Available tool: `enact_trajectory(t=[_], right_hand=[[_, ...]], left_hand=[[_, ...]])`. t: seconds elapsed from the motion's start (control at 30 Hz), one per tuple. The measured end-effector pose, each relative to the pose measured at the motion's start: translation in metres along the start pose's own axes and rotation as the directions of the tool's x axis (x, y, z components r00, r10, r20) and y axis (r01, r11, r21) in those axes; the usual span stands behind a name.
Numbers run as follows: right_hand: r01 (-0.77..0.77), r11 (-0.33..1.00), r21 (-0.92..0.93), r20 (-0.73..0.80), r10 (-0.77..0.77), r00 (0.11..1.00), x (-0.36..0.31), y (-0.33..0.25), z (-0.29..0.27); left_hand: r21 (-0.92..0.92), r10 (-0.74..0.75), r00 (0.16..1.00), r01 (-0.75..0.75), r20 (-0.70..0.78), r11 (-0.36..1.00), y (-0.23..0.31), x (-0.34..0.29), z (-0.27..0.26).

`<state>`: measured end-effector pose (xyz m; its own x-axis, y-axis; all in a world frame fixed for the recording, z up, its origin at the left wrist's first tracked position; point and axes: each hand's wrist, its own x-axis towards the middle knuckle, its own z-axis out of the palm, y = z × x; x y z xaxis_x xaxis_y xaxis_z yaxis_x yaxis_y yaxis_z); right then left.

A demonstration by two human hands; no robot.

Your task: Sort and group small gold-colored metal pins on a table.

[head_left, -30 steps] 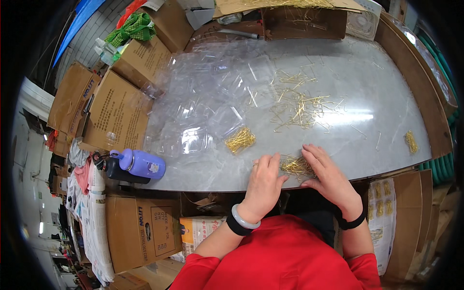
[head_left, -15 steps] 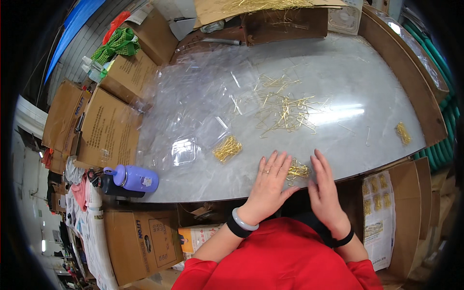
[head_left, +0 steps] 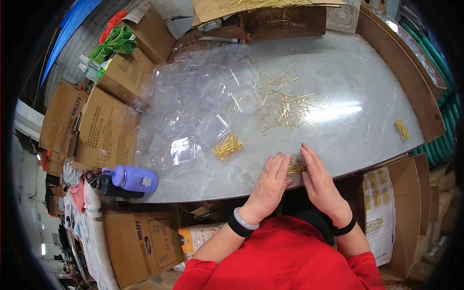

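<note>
At the table's near edge, a small bunch of gold wire hooks (head_left: 296, 166) lies between my hands. My left hand (head_left: 268, 183) stands along the bunch's left side, fingers stretched out and close together. My right hand (head_left: 319, 179) stands along its right side, fingers likewise straight. Both hands seem to touch the bunch, and partly hide it. Left of them sits a clear bag packed with gold hooks (head_left: 227, 147). Farther off, loose gold hooks (head_left: 290, 108) lie in a tangled heap, with a few strays (head_left: 367, 133) to the right.
Clear plastic bags (head_left: 188, 96) cover the table's left part. A purple bottle (head_left: 135, 179) lies at the near left. Another gold bundle (head_left: 401, 129) rests by the right cardboard edge (head_left: 425, 96). Below right, an open carton (head_left: 406, 208) holds several gold packs. Cardboard boxes (head_left: 108, 125) line the left.
My hands have drawn closer together around the small bunch of hooks, narrowing the gap between them. My left hand has turned more upright. The other things lie as before.
</note>
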<state>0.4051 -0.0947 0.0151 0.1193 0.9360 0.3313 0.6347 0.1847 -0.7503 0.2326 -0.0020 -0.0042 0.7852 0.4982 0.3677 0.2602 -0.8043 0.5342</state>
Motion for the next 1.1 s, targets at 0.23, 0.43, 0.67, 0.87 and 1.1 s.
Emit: enact_trajectory(t=[0.23,0.43,0.67,0.87,1.1], right_hand=[[-0.080,0.966,0.247,-0.026,0.089,0.996,0.001,0.001,0.011],[-0.039,0.997,0.070,-0.081,0.045,0.996,-0.002,0.000,0.007],[0.079,0.996,-0.034,-0.016,-0.080,0.997,0.009,-0.012,0.010],[0.067,0.990,-0.121,-0.016,-0.069,0.997,0.010,0.005,0.005],[0.196,0.967,-0.166,-0.028,-0.203,0.979,0.018,0.000,0.002]], left_hand=[[-0.036,-0.024,1.000,0.024,-0.015,0.999,0.005,0.003,-0.001],[-0.014,0.001,0.999,0.000,0.035,1.000,0.005,0.002,-0.007],[-0.069,0.004,0.998,0.000,0.056,0.998,-0.003,0.001,-0.009],[-0.103,-0.029,0.998,0.035,0.060,0.994,-0.001,0.001,-0.010],[-0.100,-0.009,1.000,0.010,0.014,0.995,-0.003,0.001,-0.008]])
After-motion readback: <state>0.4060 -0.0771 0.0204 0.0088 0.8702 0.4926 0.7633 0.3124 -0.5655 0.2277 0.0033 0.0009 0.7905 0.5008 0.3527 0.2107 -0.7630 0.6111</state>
